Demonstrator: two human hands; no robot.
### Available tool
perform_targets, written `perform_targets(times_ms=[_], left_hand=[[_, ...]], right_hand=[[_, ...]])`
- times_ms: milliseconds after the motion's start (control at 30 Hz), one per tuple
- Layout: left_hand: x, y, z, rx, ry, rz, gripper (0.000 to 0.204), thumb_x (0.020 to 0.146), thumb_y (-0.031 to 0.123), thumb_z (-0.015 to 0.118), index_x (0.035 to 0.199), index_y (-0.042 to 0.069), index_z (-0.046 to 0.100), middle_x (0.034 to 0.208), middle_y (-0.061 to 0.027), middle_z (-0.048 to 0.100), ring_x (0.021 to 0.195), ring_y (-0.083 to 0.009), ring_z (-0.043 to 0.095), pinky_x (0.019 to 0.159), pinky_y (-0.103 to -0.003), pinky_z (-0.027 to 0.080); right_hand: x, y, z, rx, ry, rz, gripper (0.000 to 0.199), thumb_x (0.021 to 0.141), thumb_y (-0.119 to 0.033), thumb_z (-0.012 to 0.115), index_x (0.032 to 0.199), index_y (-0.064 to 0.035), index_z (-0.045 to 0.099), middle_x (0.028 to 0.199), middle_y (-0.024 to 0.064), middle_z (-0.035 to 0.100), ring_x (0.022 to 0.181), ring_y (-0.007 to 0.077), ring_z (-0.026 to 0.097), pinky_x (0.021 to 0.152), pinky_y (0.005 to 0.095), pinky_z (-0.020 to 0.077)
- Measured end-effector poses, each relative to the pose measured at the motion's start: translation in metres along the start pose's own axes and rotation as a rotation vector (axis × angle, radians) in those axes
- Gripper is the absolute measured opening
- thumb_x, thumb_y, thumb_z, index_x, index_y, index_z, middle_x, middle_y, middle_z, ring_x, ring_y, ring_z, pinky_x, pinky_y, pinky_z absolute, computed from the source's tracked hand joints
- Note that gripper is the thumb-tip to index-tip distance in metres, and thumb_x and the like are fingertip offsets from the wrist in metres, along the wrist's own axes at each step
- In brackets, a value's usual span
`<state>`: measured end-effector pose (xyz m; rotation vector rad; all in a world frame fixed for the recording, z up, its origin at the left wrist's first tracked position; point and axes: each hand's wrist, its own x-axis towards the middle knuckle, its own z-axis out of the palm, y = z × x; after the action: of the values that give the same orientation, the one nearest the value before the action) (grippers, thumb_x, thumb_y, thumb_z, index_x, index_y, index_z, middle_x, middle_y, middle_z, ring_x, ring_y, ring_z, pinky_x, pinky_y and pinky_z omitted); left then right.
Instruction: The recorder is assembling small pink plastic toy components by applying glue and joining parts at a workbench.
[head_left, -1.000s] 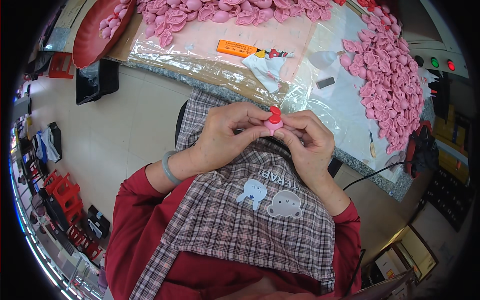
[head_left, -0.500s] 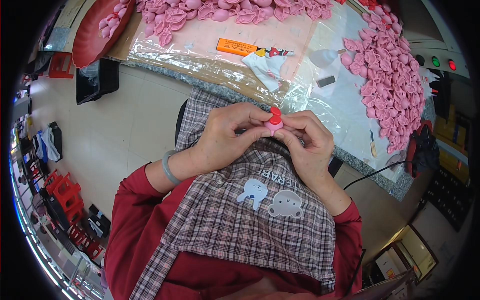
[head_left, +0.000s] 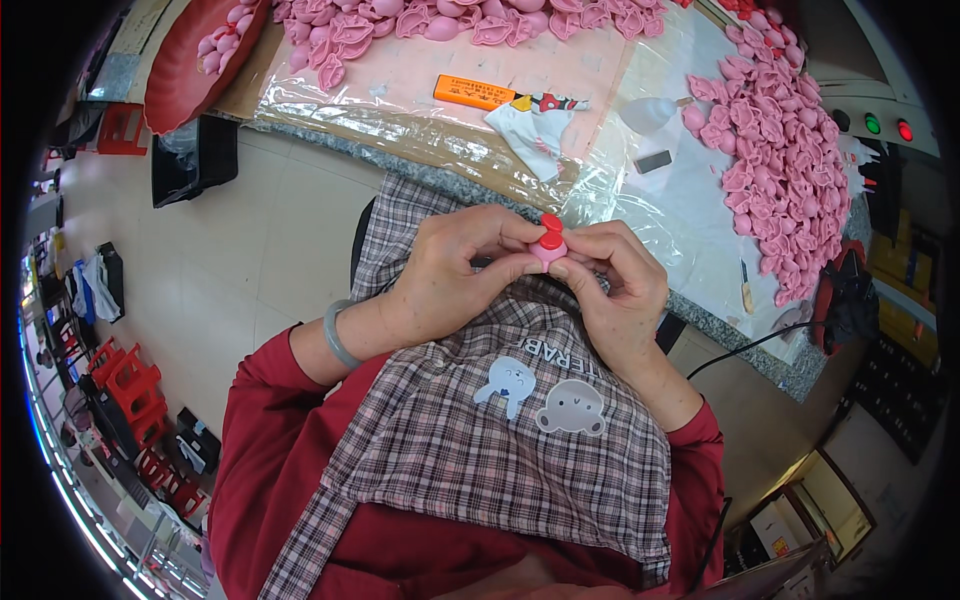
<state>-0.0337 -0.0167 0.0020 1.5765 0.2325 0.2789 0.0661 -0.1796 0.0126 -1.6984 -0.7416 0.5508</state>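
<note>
Between my hands, at the table's near edge, is a small pink rounded piece (head_left: pixel 547 258) with a red bow-like part (head_left: pixel 551 237) on it. My left hand (head_left: pixel 460 258) pinches it from the left with thumb and forefinger. From the right, the thumb and fingertips of my right hand (head_left: pixel 612 280) press on the same piece. Both hands stay just above the checked apron (head_left: pixel 480 440). The fingertips cover part of the piece's sides.
Pink moulded pieces lie heaped along the table's back (head_left: pixel 440 25) and right side (head_left: pixel 780 170). An orange box cutter (head_left: pixel 472 91), a printed cloth (head_left: pixel 535 140), a clear bottle (head_left: pixel 648 115), a dark block (head_left: pixel 653 161) and a thin tool (head_left: pixel 746 288) lie nearer. A red tray (head_left: pixel 175 95) is at left.
</note>
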Motion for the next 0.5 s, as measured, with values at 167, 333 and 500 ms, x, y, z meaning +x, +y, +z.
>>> perform_targets(times_ms=[167,333,500], left_hand=[[0.0002,0.0011,-0.0003,0.001,-0.007,-0.017,0.020,0.080,-0.002,0.071,0.100,-0.001,0.066,0.093,-0.0115,0.067,0.085,-0.0194,0.070,0.074,-0.028,0.059],[0.0005,0.0020,0.0003,-0.011,-0.010,-0.025,0.020,0.080,-0.002,0.071,0.100,-0.002,0.066,0.093,-0.0113,0.067,0.085,-0.0188,0.070,0.075,-0.028,0.059],[0.0006,0.0009,-0.0005,-0.006,-0.020,-0.026,0.021,0.080,-0.002,0.071,0.100,-0.002,0.066,0.093,-0.0114,0.067,0.086,-0.0187,0.070,0.075,-0.028,0.059]], right_hand=[[-0.0003,-0.0003,0.0000,0.002,-0.003,0.009,0.025,0.079,0.013,0.067,0.103,0.0064,0.064,0.104,0.0127,0.060,0.091,0.0161,0.065,0.080,0.0245,0.0549],[-0.0005,0.0012,0.0000,0.009,0.002,0.000,0.025,0.079,0.013,0.068,0.103,0.0065,0.064,0.103,0.0128,0.060,0.091,0.0163,0.065,0.079,0.0246,0.0555],[-0.0002,-0.0003,0.0001,-0.012,0.001,-0.002,0.025,0.079,0.012,0.068,0.102,0.0065,0.064,0.103,0.0129,0.060,0.091,0.0163,0.065,0.079,0.0247,0.0558]])
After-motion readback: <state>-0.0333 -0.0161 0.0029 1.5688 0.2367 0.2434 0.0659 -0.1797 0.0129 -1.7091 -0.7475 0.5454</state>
